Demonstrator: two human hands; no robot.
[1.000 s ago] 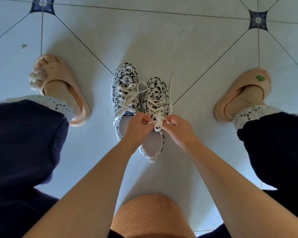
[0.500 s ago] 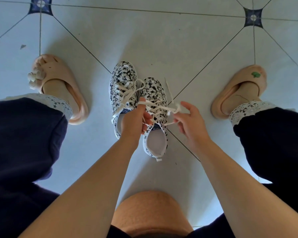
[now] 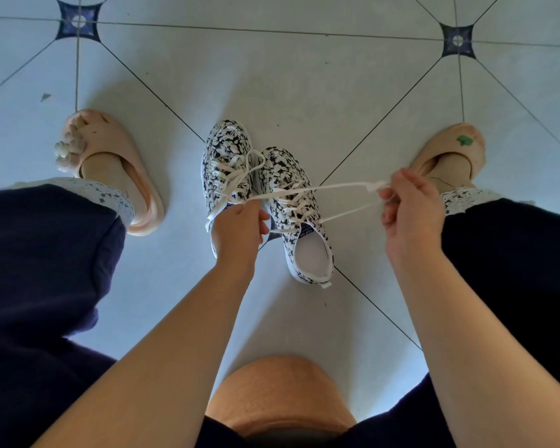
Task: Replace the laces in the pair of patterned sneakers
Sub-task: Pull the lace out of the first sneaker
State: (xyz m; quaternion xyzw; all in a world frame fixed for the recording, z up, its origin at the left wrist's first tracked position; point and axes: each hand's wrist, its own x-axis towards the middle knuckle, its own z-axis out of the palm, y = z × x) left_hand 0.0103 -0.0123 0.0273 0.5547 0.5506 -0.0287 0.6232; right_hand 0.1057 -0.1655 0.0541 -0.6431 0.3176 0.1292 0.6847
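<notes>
Since half a second ago, right hand (image 3: 411, 215) has swung well out to the right, drawing the flat white lace (image 3: 320, 188) with it. Left hand (image 3: 238, 231) has hardly shifted. Lace now runs taut between the two hands, above the shoes.

Right hand: fingers curled, pinching the lace ends. Left hand: closed round the lace, over the heel of the left black-and-white patterned canvas sneaker (image 3: 227, 150). A second strand runs from the right hand down to the top eyelets of the right black-and-white patterned canvas sneaker (image 3: 285, 176). Both sneakers stand side by side, touching, on the pale grey tiled floor (image 3: 272, 85), between the person's peach foam slippers (image 3: 110, 147).

Progress, my read: both shoes show lace crossed through every eyelet row I can see. Left sneaker's lace lies loose, untied. Right sneaker is at the pull-through stage. I cannot tell old lace from new, so lacing-up versus stripping-out is open. If lacing, snugging and tying are left on both.
</notes>
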